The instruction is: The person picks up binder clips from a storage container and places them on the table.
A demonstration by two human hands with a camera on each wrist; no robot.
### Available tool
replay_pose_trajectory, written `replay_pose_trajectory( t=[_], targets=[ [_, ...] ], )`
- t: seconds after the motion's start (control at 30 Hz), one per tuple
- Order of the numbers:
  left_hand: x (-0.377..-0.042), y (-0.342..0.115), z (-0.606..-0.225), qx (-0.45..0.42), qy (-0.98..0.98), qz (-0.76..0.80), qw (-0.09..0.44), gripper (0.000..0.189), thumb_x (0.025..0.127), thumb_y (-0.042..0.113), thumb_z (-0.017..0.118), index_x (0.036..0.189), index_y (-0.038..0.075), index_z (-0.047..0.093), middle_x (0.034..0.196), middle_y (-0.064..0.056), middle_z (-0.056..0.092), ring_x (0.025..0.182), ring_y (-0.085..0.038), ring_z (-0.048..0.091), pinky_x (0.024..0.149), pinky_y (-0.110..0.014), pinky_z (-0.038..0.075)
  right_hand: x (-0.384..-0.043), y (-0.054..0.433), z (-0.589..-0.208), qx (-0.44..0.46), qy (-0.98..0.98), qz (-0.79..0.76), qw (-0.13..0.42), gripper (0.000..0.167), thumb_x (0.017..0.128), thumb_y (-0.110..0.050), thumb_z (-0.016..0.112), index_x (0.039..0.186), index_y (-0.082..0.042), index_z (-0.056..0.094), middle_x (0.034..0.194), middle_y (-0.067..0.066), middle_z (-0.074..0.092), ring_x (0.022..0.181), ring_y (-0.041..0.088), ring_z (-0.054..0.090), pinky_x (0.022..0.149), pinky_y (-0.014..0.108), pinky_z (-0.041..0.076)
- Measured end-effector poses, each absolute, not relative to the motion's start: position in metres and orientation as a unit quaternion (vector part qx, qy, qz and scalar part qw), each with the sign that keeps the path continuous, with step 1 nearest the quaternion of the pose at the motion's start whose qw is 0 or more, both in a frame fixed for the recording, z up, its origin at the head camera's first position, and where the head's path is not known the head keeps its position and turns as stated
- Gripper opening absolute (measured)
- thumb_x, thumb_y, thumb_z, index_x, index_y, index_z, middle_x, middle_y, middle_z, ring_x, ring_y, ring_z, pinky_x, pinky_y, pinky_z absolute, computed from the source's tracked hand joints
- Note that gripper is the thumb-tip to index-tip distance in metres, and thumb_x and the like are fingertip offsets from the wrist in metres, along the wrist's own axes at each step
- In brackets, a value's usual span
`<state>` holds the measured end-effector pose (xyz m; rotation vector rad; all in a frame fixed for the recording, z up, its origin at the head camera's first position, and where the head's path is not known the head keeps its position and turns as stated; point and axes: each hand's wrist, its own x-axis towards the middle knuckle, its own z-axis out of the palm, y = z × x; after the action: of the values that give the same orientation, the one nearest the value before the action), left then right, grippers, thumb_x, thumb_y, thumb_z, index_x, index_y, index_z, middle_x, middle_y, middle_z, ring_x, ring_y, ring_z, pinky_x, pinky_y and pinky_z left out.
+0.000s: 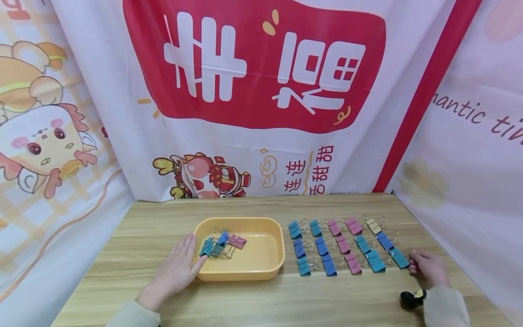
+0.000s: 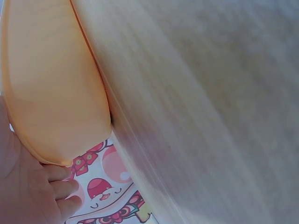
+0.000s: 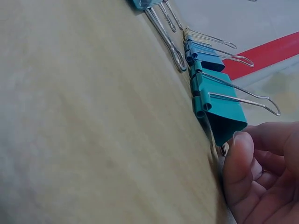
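Observation:
My left hand (image 1: 175, 265) rests along the left side of a yellow plastic tray (image 1: 261, 271), fingers straight and thumb at its near corner. In the left wrist view, the fingers (image 2: 63, 189) lie by the tray's outer wall (image 2: 58, 84). Several teal, blue and pink binder clips (image 1: 237, 241) lie jumbled in the tray's left part. At the right, my right hand (image 1: 429, 268) has its fingers curled at the nearest teal binder clip (image 1: 399, 258) of the rightmost column. The right wrist view has thumb and forefinger pinching that teal clip's (image 3: 222, 100) lower corner.
Left of my right hand, several binder clips stand in neat columns, among them a pink clip (image 1: 353, 263), a blue clip (image 1: 329, 265) and a cream clip (image 1: 373, 225). A black object (image 1: 410, 300) sits by the right cuff. Printed cloth (image 1: 253, 150) hangs behind the wooden table (image 1: 286, 302).

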<state>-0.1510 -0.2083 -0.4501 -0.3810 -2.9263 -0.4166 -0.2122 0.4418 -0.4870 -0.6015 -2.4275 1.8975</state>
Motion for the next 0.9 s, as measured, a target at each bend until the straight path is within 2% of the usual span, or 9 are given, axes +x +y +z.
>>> replay_pose_trajectory(
  t=[0.07, 0.17, 0.27, 0.37, 0.43, 0.57, 0.77, 0.9],
  targets=[
    [-0.151, -0.208, -0.450, -0.126, -0.979, -0.140, 0.079, 0.068, 0.097, 0.037, 0.040, 0.137, -0.016, 0.023, 0.144, -0.030, 0.019, 0.131, -0.043, 0.020, 0.106, -0.053, 0.019, -0.212, 0.442, -0.487, -0.193, -0.770, 0.608, 0.002, 0.033, 0.093, -0.004, 0.043, 0.110, 0.024, 0.047, 0.067, 0.003, 0.058, 0.057, 0.010, 0.057, 0.053, 0.025, 0.053],
    [-0.150, -0.208, -0.450, -0.124, -0.979, -0.142, 0.077, 0.068, 0.097, 0.038, 0.040, 0.137, -0.015, 0.023, 0.144, -0.030, 0.019, 0.131, -0.043, 0.020, 0.106, -0.052, 0.018, -0.209, 0.443, -0.484, -0.182, -0.776, 0.603, 0.000, 0.028, 0.092, -0.006, 0.043, 0.096, 0.019, 0.055, 0.066, 0.003, 0.057, 0.056, 0.010, 0.056, 0.053, 0.025, 0.053],
    [-0.151, -0.208, -0.450, -0.124, -0.979, -0.141, 0.077, 0.068, 0.098, 0.038, 0.040, 0.137, -0.015, 0.023, 0.144, -0.030, 0.019, 0.132, -0.043, 0.019, 0.106, -0.052, 0.018, -0.207, 0.445, -0.478, -0.165, -0.783, 0.600, -0.005, 0.027, 0.093, -0.009, 0.041, 0.089, 0.013, 0.056, 0.065, 0.003, 0.055, 0.055, 0.010, 0.054, 0.052, 0.025, 0.051],
    [-0.151, -0.208, -0.451, -0.124, -0.979, -0.140, 0.078, 0.068, 0.098, 0.037, 0.040, 0.137, -0.015, 0.023, 0.144, -0.030, 0.019, 0.132, -0.043, 0.019, 0.106, -0.052, 0.018, -0.205, 0.445, -0.468, -0.163, -0.795, 0.584, 0.021, 0.029, 0.095, -0.012, 0.041, 0.095, 0.014, 0.054, 0.066, 0.001, 0.056, 0.055, 0.009, 0.054, 0.052, 0.025, 0.051],
    [-0.152, -0.209, -0.451, -0.124, -0.979, -0.139, 0.079, 0.068, 0.098, 0.037, 0.040, 0.137, -0.015, 0.023, 0.144, -0.030, 0.019, 0.132, -0.043, 0.019, 0.106, -0.053, 0.018, -0.205, 0.443, -0.459, -0.163, -0.799, 0.576, 0.057, 0.028, 0.094, -0.012, 0.043, 0.099, 0.014, 0.053, 0.066, 0.000, 0.058, 0.055, 0.009, 0.057, 0.053, 0.025, 0.053],
    [-0.152, -0.209, -0.452, -0.124, -0.979, -0.139, 0.078, 0.068, 0.097, 0.037, 0.040, 0.137, -0.015, 0.023, 0.144, -0.030, 0.020, 0.132, -0.043, 0.019, 0.106, -0.053, 0.018, -0.207, 0.432, -0.438, -0.148, -0.784, 0.593, 0.110, 0.019, 0.093, -0.014, 0.049, 0.095, 0.004, 0.057, 0.064, -0.003, 0.059, 0.055, 0.008, 0.059, 0.054, 0.025, 0.054],
    [-0.151, -0.209, -0.451, -0.125, -0.979, -0.140, 0.078, 0.068, 0.097, 0.037, 0.041, 0.137, -0.016, 0.024, 0.143, -0.030, 0.020, 0.131, -0.043, 0.020, 0.106, -0.053, 0.019, -0.212, 0.399, -0.397, -0.089, -0.782, 0.602, 0.132, 0.017, 0.093, -0.023, 0.055, 0.091, -0.007, 0.059, 0.066, -0.005, 0.058, 0.056, 0.005, 0.057, 0.053, 0.023, 0.054],
    [-0.151, -0.209, -0.450, -0.123, -0.979, -0.141, 0.077, 0.068, 0.097, 0.037, 0.041, 0.137, -0.015, 0.024, 0.144, -0.030, 0.020, 0.132, -0.043, 0.019, 0.106, -0.053, 0.019, -0.216, 0.369, -0.374, -0.048, -0.800, 0.581, 0.142, 0.024, 0.093, -0.025, 0.054, 0.099, -0.003, 0.060, 0.067, -0.002, 0.058, 0.056, 0.007, 0.057, 0.052, 0.024, 0.053]
  ],
)
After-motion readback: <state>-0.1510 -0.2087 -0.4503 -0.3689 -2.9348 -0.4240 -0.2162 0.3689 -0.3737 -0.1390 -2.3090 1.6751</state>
